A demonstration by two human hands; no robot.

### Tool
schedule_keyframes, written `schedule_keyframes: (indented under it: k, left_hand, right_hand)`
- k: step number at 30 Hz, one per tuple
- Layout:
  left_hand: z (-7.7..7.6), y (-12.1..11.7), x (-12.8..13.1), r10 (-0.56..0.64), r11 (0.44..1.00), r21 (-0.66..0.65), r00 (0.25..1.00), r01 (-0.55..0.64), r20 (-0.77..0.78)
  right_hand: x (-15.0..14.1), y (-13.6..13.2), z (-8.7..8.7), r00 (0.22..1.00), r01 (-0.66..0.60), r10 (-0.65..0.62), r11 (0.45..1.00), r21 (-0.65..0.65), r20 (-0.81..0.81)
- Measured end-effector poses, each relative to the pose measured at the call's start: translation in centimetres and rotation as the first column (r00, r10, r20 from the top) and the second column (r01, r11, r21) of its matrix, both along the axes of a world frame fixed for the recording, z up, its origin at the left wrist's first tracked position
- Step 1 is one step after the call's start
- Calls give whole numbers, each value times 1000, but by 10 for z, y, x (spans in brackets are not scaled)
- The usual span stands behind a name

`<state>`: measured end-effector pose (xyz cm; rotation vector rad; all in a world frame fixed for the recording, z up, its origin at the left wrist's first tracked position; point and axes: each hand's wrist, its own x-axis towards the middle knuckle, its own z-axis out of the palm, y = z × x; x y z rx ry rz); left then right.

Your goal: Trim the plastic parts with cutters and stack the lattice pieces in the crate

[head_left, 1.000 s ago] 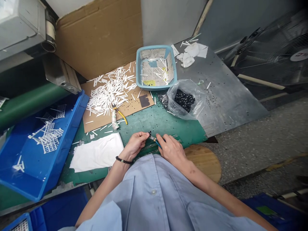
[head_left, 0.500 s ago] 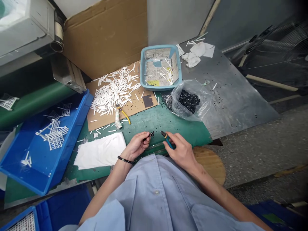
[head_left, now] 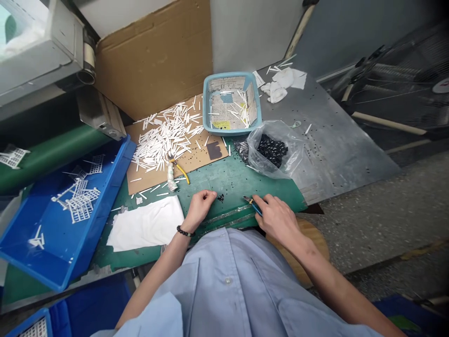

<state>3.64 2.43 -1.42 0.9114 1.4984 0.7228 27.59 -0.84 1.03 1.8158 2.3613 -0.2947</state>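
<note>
My left hand (head_left: 200,207) is closed, thumb and fingertips pinched together over the front of the green mat (head_left: 206,171). Just right of its fingertips is a small cluster of black plastic pieces (head_left: 220,198); whether the fingers still touch it, I cannot tell. In my right hand (head_left: 278,217) is a pair of cutting pliers (head_left: 253,204) with blue and yellow handles, the jaws pointing left and apart from the black pieces. A clear plastic bag (head_left: 294,159) full of small black parts (head_left: 271,150) lies open beyond the pliers.
A pile of white sticks (head_left: 168,138) covers cardboard at the back left, beside yellow-handled pliers (head_left: 182,173). Behind stands a blue basket (head_left: 259,110) lined with newspaper. A white cloth (head_left: 145,224) and a blue tray (head_left: 45,267) are to the left. Black bits dot the table.
My right hand has moved right with the pliers, away from my left hand. The black piece at my left fingertips now appears as a cluster low by the mat. The view has shifted slightly.
</note>
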Motion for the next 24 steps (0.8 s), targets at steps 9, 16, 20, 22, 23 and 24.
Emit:
schedule_keyframes:
  k: [9,16,20,22,23,24]
  left_hand:
    - [-7,-8,3,-154,947,242,960,210,-233]
    - [0,-8,5,-188,951,187,941,246,-280]
    - [0,-4,8,-165,958,185,950,218,-266]
    - [0,-3,9,-115,982,121,972,142,-205]
    - [1,-3,9,-79,995,53,987,87,-139]
    - [1,-3,10,-34,999,-35,999,33,-42]
  right_hand:
    - [-13,-8,-5,994,13,-16,999,-30,-107]
    - [-14,-6,-7,991,5,-6,1000,-3,-134]
    - [-19,-7,-5,988,-2,0,1000,-9,-155]
    - [-24,-9,-4,981,-24,24,1000,2,-191]
    - [-28,-10,-3,977,-39,42,999,15,-211]
    - [-31,-11,-3,972,-54,60,998,34,-227]
